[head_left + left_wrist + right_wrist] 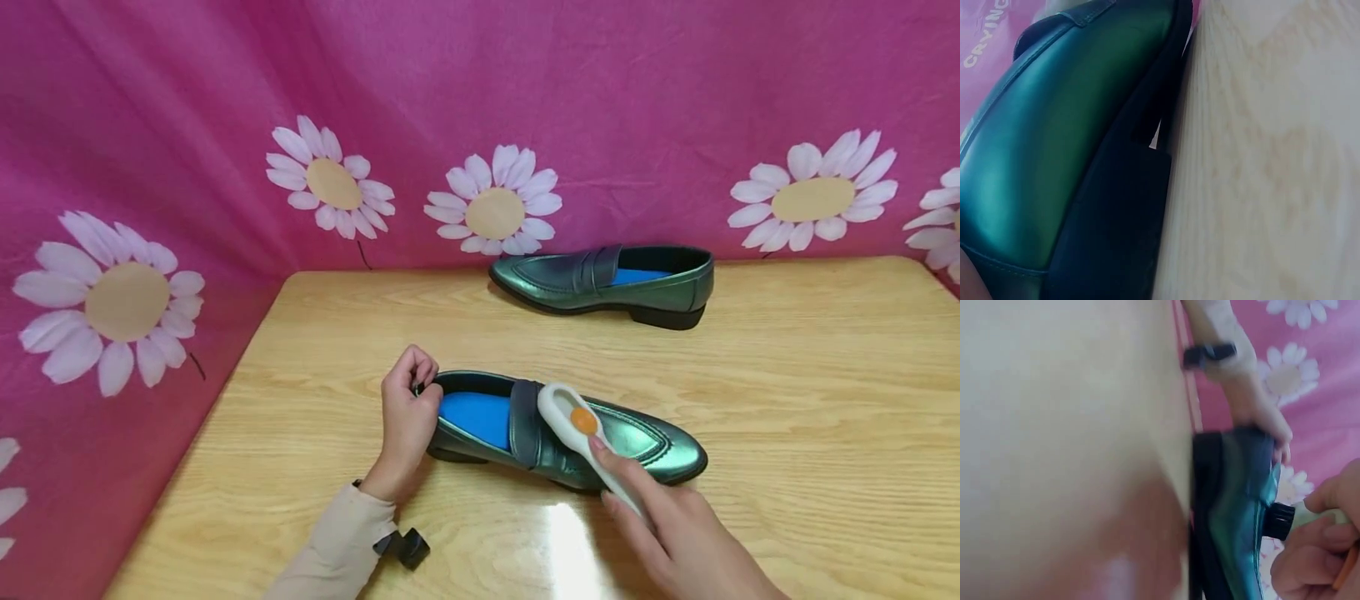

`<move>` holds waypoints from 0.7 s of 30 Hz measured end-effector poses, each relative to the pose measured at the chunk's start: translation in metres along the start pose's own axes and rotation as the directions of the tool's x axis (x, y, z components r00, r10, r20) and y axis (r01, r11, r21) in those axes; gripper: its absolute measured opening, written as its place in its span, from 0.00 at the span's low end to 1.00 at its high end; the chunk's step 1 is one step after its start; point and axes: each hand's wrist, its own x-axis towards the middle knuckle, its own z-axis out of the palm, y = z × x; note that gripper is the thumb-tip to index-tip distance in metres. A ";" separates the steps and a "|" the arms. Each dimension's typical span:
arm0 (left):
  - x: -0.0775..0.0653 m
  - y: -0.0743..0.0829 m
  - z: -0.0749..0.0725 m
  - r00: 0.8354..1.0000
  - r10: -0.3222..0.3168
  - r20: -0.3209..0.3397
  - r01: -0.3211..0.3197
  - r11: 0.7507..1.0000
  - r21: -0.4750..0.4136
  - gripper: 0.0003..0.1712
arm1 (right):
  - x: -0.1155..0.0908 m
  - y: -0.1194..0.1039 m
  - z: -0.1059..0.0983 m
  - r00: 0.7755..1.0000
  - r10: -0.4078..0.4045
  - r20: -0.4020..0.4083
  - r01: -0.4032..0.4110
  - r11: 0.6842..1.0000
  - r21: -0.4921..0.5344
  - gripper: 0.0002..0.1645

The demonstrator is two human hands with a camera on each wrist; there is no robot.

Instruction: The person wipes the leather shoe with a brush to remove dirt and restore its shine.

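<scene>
A metallic green loafer (622, 433) with a blue insole lies on the table, toe to the right. At its heel my left hand (408, 408) grips the back collar, fingers curled over the rim. My right hand (675, 525) holds a white brush (558, 408) with an orange button, thumb along the handle. The brush head lies over the loafer's vamp, beside the strap. In the right wrist view its dark bristles (1279, 521) meet the upper. The left wrist view is filled by the loafer's side (1041, 144) and black heel block (1116, 225).
A second green loafer (600, 283) stands at the back of the wooden table (360, 317), toe to the left. Behind and to the left hangs a pink curtain (420, 92) with white daisies. A black wrist strap piece (408, 548) juts from the left sleeve.
</scene>
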 end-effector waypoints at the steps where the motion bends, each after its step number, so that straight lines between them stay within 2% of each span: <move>1: 0.001 0.000 -0.001 1.000 -0.001 -0.001 0.001 1.000 0.000 0.13 | -0.006 0.001 0.005 0.999 -0.043 -0.025 0.042 0.999 -0.004 0.32; 5: 0.002 0.001 -0.002 1.000 0.007 -0.001 -0.007 1.000 0.002 0.14 | -0.026 0.003 0.019 0.973 -0.176 -0.146 0.169 0.984 -0.060 0.37; 7: 0.002 0.001 -0.003 1.000 0.011 -0.001 -0.011 1.000 0.002 0.14 | -0.031 0.002 0.023 0.946 -0.243 -0.214 0.225 0.968 -0.107 0.41; 10: 0.001 0.001 -0.002 1.000 0.012 0.007 -0.012 1.000 0.003 0.14 | -0.036 0.001 0.028 0.925 -0.286 -0.249 0.244 0.952 -0.184 0.47; 13: 0.000 0.000 -0.001 1.000 0.011 0.020 -0.011 1.000 -0.006 0.13 | -0.042 0.001 0.033 0.890 -0.361 -0.277 0.263 0.905 -0.334 0.41; 15: 0.000 0.000 -0.001 1.000 0.012 0.027 -0.011 1.000 -0.011 0.13 | -0.046 0.004 0.036 0.891 -0.385 -0.239 0.261 0.868 -0.423 0.39; 16: 0.000 0.000 -0.001 1.000 0.014 0.028 -0.013 1.000 -0.012 0.13 | -0.047 0.005 0.036 0.909 -0.375 -0.180 0.263 0.853 -0.452 0.38; 17: 0.000 0.000 -0.001 1.000 0.013 0.028 -0.013 1.000 -0.012 0.13 | -0.047 0.007 0.035 0.930 -0.349 -0.114 0.261 0.847 -0.463 0.37; 19: 0.000 0.000 -0.001 0.999 0.013 0.029 -0.013 1.000 -0.009 0.13 | -0.046 0.013 0.032 0.953 -0.304 -0.012 0.262 0.839 -0.477 0.37; 21: 0.001 0.000 -0.001 0.999 0.012 0.031 -0.012 1.000 -0.007 0.13 | -0.044 0.015 0.024 0.949 -0.314 0.029 0.293 0.843 -0.452 0.37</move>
